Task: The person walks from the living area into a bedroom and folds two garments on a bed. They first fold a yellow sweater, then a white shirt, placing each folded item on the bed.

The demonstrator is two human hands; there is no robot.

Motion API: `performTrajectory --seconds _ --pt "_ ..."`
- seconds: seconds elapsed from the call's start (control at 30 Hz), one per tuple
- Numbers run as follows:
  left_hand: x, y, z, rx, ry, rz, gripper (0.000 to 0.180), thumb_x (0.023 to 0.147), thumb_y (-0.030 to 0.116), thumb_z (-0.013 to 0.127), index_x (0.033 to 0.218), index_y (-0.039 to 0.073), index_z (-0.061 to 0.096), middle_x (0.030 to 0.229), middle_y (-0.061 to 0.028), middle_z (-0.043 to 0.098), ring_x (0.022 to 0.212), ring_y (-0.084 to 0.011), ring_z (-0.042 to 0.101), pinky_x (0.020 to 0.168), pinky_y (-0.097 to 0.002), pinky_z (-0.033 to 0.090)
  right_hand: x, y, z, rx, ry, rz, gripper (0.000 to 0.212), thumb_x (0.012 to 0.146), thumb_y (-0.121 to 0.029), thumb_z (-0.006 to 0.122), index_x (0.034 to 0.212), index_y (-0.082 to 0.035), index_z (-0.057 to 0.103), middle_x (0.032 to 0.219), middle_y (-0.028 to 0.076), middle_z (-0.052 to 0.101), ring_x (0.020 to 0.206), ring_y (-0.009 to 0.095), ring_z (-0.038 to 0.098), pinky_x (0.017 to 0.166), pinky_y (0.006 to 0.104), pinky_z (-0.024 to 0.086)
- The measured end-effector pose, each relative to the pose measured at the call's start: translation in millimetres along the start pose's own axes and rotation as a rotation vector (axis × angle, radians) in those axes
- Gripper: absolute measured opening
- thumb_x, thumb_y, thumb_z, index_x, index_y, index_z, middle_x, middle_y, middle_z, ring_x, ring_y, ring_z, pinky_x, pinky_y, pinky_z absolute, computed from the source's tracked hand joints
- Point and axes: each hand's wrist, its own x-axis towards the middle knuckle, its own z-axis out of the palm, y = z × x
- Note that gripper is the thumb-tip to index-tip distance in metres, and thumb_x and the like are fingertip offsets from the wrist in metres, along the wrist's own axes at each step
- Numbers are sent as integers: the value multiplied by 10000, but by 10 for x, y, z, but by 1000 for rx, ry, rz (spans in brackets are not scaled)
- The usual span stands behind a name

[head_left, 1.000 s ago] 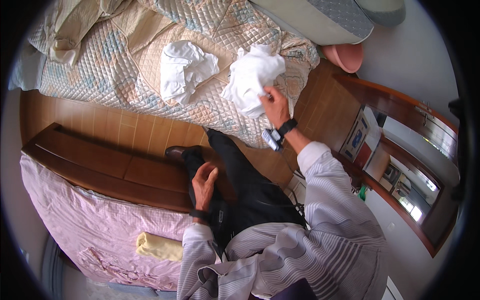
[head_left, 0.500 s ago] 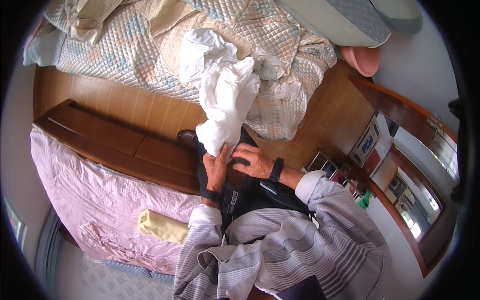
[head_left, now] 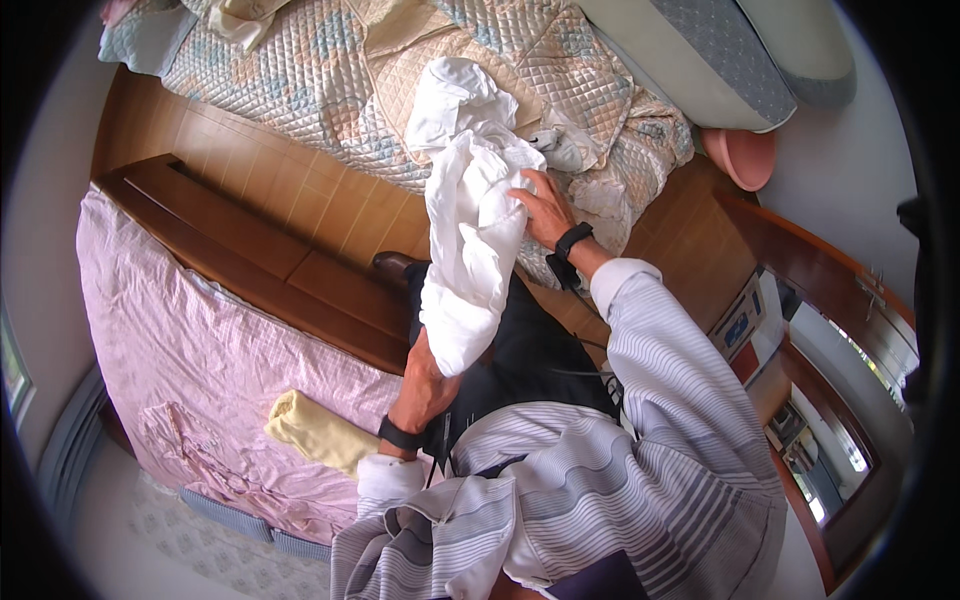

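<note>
A long, crumpled white cloth (head_left: 475, 250) stretches from the quilt-covered bed toward my lap; its far end rests on the quilt. My left hand (head_left: 428, 375) grips the near end, its fingers mostly hidden under the folds. Farther up, at the cloth's right edge, my right hand (head_left: 547, 210) has its curled fingers closed on the fabric. Each wrist wears a black band. Just right of the cloth's far part, a small grey-white crumpled fabric (head_left: 565, 148) lies on the quilt.
A patterned quilt (head_left: 290, 90) covers the bed ahead. On the left, a pink-sheeted bed (head_left: 200, 330) with a wooden frame (head_left: 230, 230) carries a rolled yellow towel (head_left: 318, 432). A pink basin (head_left: 742, 158) stands at the far right, near a wooden-framed mirror (head_left: 830, 430).
My right hand has moved from beside my left hand up along the cloth to its right edge. My left hand has drawn slightly nearer to me, and the cloth is more stretched out.
</note>
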Motion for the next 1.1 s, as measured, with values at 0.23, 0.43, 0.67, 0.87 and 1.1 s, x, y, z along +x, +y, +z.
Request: performTrajectory --seconds 0.23,0.43,0.67,0.87,1.1 --pt "-338 166 -447 -120 325 -224 200 859 17 677 1055 5 708 932 -63 721 837 -140 658 767 -291 511 -233 -20 -172 272 0 133 181 761 24 651 927 -49 648 949 119 638 951 346 610 843 391 486" --pt "-335 85 -919 -644 717 -156 306 975 148 617 1223 -32 608 1130 -77 650 976 -153 620 835 -318 515 -141 -453 -794 302 74 77 160 816 -19 675 966 -52 629 899 137 683 834 329 667 732 391 521" --pt "-484 188 -1485 -791 967 33 274 976 121 606 1219 -8 606 1180 -87 645 1044 -183 632 904 -340 534 399 -1222 -1486 428 -183 26 157 893 -150 699 1004 -44 664 853 93 709 816 149 676 718 303 508" --pt "-824 407 -1814 -778 1097 226 257 961 61 609 1208 -9 614 1192 -93 646 1066 -190 630 943 -341 519 860 -1852 -1814 441 -232 -202 183 888 -194 711 983 -40 685 871 69 715 811 122 652 754 282 507" --pt "-1484 452 -2010 -826 1234 356 247 955 40 608 1199 2 624 1186 -86 654 1078 -178 627 958 -338 511 1059 -2614 -2096 244 -440 -437 274 839 -207 736 1014 -2 687 882 109 709 786 168 664 747 307 524"
